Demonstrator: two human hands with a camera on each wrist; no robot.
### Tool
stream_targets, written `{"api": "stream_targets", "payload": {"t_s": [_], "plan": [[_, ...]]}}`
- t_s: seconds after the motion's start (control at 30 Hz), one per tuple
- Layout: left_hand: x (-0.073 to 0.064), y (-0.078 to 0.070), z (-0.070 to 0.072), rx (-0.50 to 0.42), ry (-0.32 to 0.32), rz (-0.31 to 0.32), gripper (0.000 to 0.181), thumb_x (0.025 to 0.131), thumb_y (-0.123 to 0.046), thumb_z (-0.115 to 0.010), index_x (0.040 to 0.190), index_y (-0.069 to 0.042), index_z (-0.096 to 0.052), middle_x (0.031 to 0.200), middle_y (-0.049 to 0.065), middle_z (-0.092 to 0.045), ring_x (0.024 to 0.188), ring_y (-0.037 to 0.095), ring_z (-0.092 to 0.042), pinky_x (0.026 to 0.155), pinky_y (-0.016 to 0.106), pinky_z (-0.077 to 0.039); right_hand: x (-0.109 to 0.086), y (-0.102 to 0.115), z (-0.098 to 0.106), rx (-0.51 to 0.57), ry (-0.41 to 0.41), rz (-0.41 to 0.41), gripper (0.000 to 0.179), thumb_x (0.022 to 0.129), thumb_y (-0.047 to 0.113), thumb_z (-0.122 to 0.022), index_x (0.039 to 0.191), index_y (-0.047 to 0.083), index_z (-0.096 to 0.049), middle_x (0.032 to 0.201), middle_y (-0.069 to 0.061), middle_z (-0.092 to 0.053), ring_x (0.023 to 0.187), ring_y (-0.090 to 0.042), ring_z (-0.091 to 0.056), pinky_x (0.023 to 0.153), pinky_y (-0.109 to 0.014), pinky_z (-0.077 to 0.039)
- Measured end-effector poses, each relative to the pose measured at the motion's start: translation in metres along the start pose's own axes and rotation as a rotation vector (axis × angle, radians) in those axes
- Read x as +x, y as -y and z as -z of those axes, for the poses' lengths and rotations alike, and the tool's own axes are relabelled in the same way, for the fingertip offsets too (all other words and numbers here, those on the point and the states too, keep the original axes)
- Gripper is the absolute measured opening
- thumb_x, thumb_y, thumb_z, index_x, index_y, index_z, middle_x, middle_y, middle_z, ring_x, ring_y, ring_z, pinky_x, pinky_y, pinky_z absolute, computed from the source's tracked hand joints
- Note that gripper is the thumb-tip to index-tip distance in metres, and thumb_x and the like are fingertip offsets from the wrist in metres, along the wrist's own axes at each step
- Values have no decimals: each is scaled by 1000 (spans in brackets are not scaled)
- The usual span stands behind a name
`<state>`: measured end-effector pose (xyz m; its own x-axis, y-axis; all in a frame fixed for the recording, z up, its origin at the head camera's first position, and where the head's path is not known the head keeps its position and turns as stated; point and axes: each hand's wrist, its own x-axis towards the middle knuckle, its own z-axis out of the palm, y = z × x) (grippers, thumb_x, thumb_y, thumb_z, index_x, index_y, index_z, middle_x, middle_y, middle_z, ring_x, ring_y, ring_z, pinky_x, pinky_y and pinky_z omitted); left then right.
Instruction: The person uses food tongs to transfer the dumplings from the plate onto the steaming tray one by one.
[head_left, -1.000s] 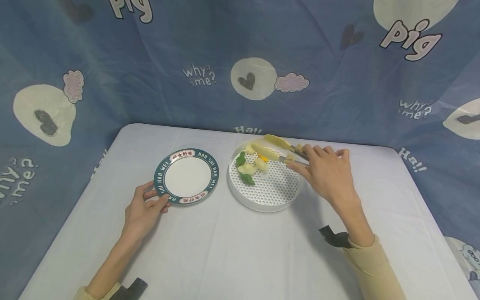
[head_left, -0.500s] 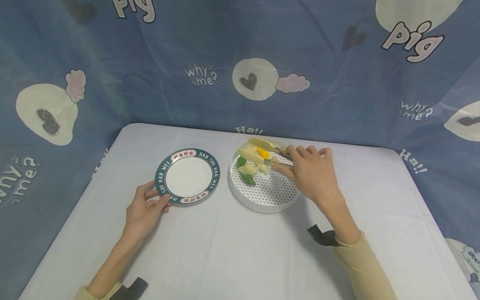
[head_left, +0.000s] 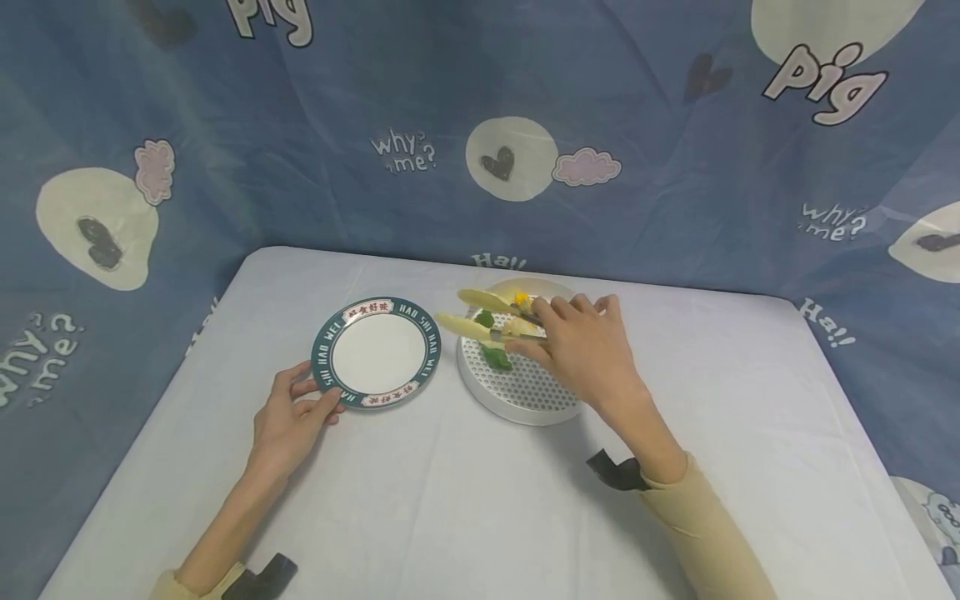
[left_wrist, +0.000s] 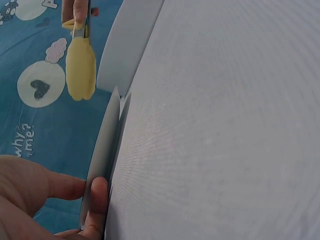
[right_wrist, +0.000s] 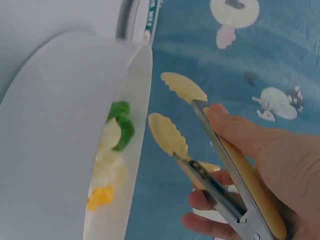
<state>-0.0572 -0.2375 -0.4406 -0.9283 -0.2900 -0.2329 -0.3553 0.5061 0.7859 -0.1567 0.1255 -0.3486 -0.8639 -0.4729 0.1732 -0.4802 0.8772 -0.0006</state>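
My left hand (head_left: 288, 421) pinches the near-left rim of a white plate (head_left: 378, 354) with a green lettered border. In the left wrist view, the thumb and fingers lie on either side of the plate's edge (left_wrist: 102, 150). My right hand (head_left: 588, 354) grips yellow-tipped metal tongs (right_wrist: 230, 165), whose tips are apart with nothing seen between them. They hover over a round white tray (head_left: 532, 387) with a perforated bottom, tips beyond its left rim, close to the plate. Inside lie green pieces (head_left: 496, 358), an orange-yellow piece (right_wrist: 101, 196) and pale pieces (right_wrist: 111, 170), partly hidden by the tongs.
A white cloth (head_left: 450, 508) covers the table under plate and tray, which stand side by side with a narrow gap. Behind the table's back edge hangs a blue printed curtain (head_left: 337, 192).
My right hand has moved left with the tongs, whose tips have gone from above the tray's pieces to past its left rim. My left hand stays at the plate.
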Motion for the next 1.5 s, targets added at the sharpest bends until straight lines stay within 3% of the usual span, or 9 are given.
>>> {"api": "stream_targets", "payload": {"t_s": [0.23,0.43,0.7,0.93,1.3,1.5], "plan": [[1,0,-1,1,-8,-8,80,110,-24,-62,170,0,-15,149,31,-59,93,20,-83,115,63,-48,6,13,-2,3,17,19,65,100,77,-53,121,17,-67,108,-2,-76,101,-29,-65,99,-58,-40],[1,0,-1,-1,-11,-9,80,110,-24,-62,170,0,-16,148,31,-60,92,19,-83,116,64,-47,11,23,-3,-40,5,48,65,100,76,-53,127,18,-67,116,-4,-79,102,-31,-69,100,-58,-45],[2,0,-1,-10,-11,-5,80,109,-23,-63,170,0,-16,149,30,-58,91,18,-83,118,65,-44,15,38,-9,-20,2,92,57,101,72,-57,116,17,-62,101,-1,-75,102,-29,-69,100,-58,-43],[1,-1,-1,-7,-11,-5,80,109,-23,-63,170,0,-16,149,30,-58,91,17,-83,117,64,-46,16,50,-10,-59,22,127,56,102,68,-59,124,16,-65,111,-2,-76,109,-28,-70,97,-54,-46],[2,0,-1,-10,-11,-1,80,109,-23,-64,170,0,-17,148,28,-59,87,12,-81,117,62,-45,15,68,-13,-87,70,163,51,106,63,-57,125,16,-66,114,0,-75,107,-25,-65,99,-49,-43],[1,0,0,-8,-7,-4,80,109,-23,-63,170,0,-17,147,30,-60,89,13,-81,116,63,-45,11,78,-17,-151,39,195,56,103,67,-60,126,16,-70,113,0,-78,108,-22,-67,100,-48,-45]]}}
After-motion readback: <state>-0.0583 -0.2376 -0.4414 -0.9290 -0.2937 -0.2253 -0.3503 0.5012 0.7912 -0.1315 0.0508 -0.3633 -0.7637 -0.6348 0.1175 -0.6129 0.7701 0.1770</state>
